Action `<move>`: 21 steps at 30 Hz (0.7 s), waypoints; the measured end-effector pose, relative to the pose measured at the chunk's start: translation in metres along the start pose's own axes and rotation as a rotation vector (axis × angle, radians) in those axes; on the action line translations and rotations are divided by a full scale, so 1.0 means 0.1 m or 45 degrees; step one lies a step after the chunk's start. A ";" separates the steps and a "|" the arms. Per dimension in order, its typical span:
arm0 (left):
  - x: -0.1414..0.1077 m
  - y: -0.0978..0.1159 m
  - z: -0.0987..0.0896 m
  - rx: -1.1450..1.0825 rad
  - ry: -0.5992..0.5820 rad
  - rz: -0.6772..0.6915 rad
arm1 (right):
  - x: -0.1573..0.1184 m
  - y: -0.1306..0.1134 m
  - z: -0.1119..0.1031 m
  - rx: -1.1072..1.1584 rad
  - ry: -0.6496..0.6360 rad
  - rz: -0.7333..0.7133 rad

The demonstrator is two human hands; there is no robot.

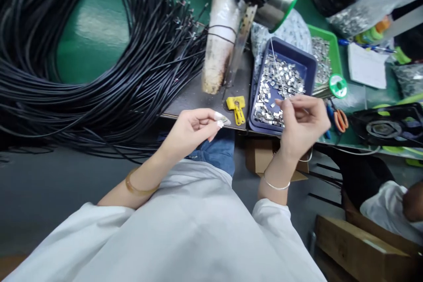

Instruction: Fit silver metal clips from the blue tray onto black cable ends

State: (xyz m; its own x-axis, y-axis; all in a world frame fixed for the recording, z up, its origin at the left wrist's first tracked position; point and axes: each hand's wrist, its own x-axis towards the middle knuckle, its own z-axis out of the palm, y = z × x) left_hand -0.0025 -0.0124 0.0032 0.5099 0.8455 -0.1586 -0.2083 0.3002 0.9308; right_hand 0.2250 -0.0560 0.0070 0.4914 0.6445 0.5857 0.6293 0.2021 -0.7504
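My left hand (pixel 194 131) is closed, thumb and fingertips pinching a small metal connector (pixel 226 120) just over the table edge; its exact shape is partly hidden by the fingers. My right hand (pixel 302 121) is closed too, pinching a thin solder wire (pixel 276 64) above the front of a blue tray (pixel 312 68). That wire runs up towards a metal spool with a green rim (pixel 292 4). Many small silvery connector shells (pixel 287 75) lie loose in the tray. Between my hands a yellow clip-like tool (pixel 236 108) rests on the dark mat.
Bundles of black cables (pixel 132 79) cover the table's left side. A wrapped white tube (pixel 220 48) stands ahead. To the right are a green tray (pixel 335 48), orange-handled pliers (pixel 340 120), a notepad (pixel 366 65) and a black fan (pixel 390 128). Another person sits at far right.
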 end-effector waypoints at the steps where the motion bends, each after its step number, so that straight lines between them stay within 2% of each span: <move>1: 0.00 0.00 0.01 0.011 -0.004 0.012 | -0.05 -0.08 0.02 0.118 0.007 0.001; 4: 0.00 0.00 0.02 0.031 0.000 0.047 | -0.23 -0.33 0.10 0.307 -0.080 0.019; 7: -0.01 0.00 0.02 0.054 0.029 0.075 | -0.43 -0.47 0.21 0.154 -0.209 -0.067; 10: -0.02 -0.01 0.02 0.068 0.046 0.110 | -0.54 -0.49 0.31 0.066 -0.312 -0.155; 15: -0.02 -0.03 0.02 0.135 0.075 0.152 | -0.54 -0.43 0.39 0.185 -0.468 0.096; 21: -0.04 -0.05 0.01 0.445 0.113 0.328 | -0.53 -0.41 0.39 0.270 -0.538 0.187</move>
State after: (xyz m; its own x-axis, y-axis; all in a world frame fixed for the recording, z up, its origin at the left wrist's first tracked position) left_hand -0.0025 -0.0180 0.0001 0.4017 0.9123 0.0798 -0.0165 -0.0799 0.9967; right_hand 0.1499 -0.0699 -0.0057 0.2510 0.9113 0.3265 0.4136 0.2040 -0.8873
